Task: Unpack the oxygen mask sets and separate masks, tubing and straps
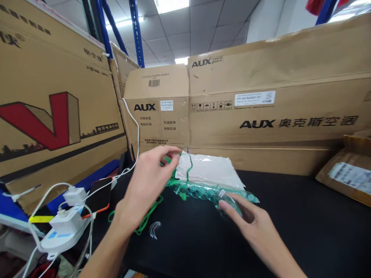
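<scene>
My left hand (pixel 155 170) is raised, its thumb and fingers pinched on a thin green yarn (pixel 190 166) that droops in a curve from the fingertips. More green yarn (pixel 148 217) lies in loose loops on the black table beneath my left wrist. My right hand (pixel 246 213) is closed on a clear, crinkled plastic piece (pixel 227 202) with a whitish spot at its top; its exact kind cannot be made out. Behind both hands lies a strip of greenish see-through bubble wrap (pixel 199 191), along the front of a white plastic-covered packet (pixel 210 168).
Several small clear hooked pieces (pixel 155 229) lie on the black table (pixel 203 247). On the left are a power strip (pixel 62 241) with white chargers and cables, and a phone (pixel 100 193). Large cardboard boxes (pixel 261 112) wall the back; a brown parcel (pixel 346 172) stands right.
</scene>
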`<state>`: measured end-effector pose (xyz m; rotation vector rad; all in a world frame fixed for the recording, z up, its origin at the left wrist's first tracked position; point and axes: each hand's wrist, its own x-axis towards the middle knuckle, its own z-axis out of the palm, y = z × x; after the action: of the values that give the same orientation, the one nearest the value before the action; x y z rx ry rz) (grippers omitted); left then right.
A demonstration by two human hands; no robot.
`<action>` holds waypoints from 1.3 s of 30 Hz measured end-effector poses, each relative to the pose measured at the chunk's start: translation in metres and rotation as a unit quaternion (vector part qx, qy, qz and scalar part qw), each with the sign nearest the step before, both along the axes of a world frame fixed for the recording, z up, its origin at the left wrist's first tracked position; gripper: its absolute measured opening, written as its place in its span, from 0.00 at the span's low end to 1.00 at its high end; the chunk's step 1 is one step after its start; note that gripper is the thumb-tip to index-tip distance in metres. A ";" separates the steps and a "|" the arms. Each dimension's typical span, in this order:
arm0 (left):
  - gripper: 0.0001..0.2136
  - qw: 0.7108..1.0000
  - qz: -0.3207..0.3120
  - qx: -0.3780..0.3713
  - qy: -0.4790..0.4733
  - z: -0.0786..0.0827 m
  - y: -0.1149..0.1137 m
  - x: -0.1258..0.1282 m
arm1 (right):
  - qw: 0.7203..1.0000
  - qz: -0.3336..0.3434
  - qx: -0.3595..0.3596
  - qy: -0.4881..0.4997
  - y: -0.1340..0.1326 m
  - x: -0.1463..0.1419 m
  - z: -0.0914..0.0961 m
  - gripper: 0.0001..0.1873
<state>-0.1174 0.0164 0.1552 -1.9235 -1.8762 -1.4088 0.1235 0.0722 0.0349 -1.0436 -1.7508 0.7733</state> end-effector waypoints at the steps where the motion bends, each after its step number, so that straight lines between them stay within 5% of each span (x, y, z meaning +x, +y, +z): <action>1: 0.10 1.000 -0.013 -0.023 -0.003 -0.012 0.002 0.007 | 1.000 -0.008 -0.001 0.002 0.000 0.005 0.004 0.25; 7: 0.11 0.972 -0.038 -0.224 -0.056 -0.096 0.008 0.037 | 0.999 -0.008 -0.018 -0.033 -0.007 0.027 0.024 0.22; 11: 0.10 0.955 -0.046 -0.292 -0.013 -0.126 0.006 0.034 | 0.997 0.013 -0.047 -0.062 -0.015 0.028 0.031 0.20; 16: 0.08 0.964 -0.099 -0.243 0.050 -0.127 -0.009 0.020 | 0.995 0.037 -0.059 -0.073 -0.023 0.022 0.034 0.20; 21: 0.08 0.934 -0.210 -0.274 0.091 -0.122 -0.025 0.017 | 0.991 0.071 -0.096 -0.058 -0.028 0.017 0.037 0.18; 27: 0.12 0.907 -0.257 -0.301 0.146 -0.131 -0.021 0.016 | 0.988 0.098 -0.115 -0.043 -0.024 0.015 0.030 0.16; 39: 0.05 0.940 -0.261 -0.218 -0.016 -0.129 -0.007 0.022 | 0.981 0.126 -0.134 -0.062 -0.021 0.002 0.021 0.19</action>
<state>-0.0956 0.0098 0.0257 -2.7921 -1.8986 -1.1945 0.1257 0.0512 0.0564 -1.0758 -1.9476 1.1486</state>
